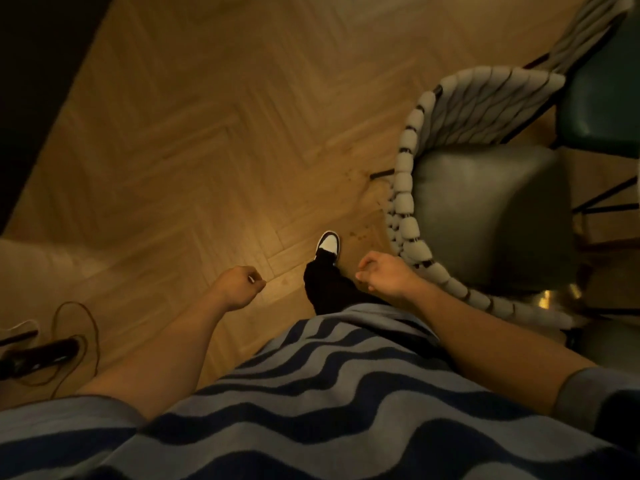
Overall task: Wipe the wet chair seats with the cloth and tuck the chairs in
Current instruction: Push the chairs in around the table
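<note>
Seen from above through the head camera, the person stands on a herringbone wood floor (194,140) with both bare forearms extended forward and down over a wavy blue-striped shirt (311,403). At lower centre-left, the left hand (239,284) is curled into a loose fist that grips nothing visible, apart from every object. To its right, the right hand (386,275) hangs with fingers bent and slightly parted, also empty, just beside the rope-wrapped rim of the nearest chair (485,209); whether it touches that rim cannot be told. This chair occupies the right of the view, its dark green cushioned seat (491,216) facing up, bordered on the left and rear by a pale woven-cord backrest on a thin black frame. Any wetness on the seat cannot be made out in the dim light. A second chair (602,98) of the same kind stands beyond it at the upper right corner, partly cut off by the picture's edge. Between the two hands, a black-and-white sneaker (328,244) and a dark trouser leg step forward on the floor. At lower left, a thin cable (91,327) loops on the floor beside a dark object.
</note>
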`<state>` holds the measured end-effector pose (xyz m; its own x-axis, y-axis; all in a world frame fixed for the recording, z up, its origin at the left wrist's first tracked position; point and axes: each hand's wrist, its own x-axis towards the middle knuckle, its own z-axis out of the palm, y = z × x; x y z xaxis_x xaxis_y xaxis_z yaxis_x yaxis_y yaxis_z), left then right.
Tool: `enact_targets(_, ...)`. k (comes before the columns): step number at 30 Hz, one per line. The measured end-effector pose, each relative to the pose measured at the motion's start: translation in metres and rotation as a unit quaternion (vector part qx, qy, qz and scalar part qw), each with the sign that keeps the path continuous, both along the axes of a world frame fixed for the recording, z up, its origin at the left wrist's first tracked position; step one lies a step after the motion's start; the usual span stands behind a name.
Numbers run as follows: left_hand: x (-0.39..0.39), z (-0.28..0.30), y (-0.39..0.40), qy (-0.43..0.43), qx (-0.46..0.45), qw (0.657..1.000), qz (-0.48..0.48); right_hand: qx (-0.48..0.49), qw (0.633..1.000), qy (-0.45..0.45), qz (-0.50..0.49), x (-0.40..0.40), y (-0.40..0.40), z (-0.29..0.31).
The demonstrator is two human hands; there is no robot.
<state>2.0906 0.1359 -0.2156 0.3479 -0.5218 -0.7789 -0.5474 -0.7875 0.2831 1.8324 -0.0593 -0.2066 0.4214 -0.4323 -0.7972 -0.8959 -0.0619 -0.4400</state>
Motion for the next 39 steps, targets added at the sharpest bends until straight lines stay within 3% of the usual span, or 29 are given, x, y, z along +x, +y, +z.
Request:
enact_targets(7, 0.092, 0.007, -0.127, -0.007, 0.009, 1.0, -0.029, 0.005, 0.999, 0.002, -0.037, 0.077, -0.117, -0.008)
enact_targets(15, 0.19, 0.034, -0.296, -0.031, -0.013, 0.993, -0.113, 0.011, 0.989, -0.008, -0.146, 0.135, -0.25, 0.015)
enact_targets(26, 0.315, 0.01, -0.543, -0.007, 0.012, 0.964, -0.265, 0.002, 0.968, 0.008, -0.25, 0.208, -0.404, 0.022)
enact_targets(33, 0.34, 0.015, -0.716, -0.022, 0.022, 0.909, -0.416, -0.02, 0.926, 0.025, -0.376, 0.219, -0.451, 0.022)
enact_targets(39, 0.274, 0.008, -0.854, -0.009, 0.015, 0.85, -0.527, -0.02, 0.872, 0.035, -0.489, 0.199, -0.493, 0.008)
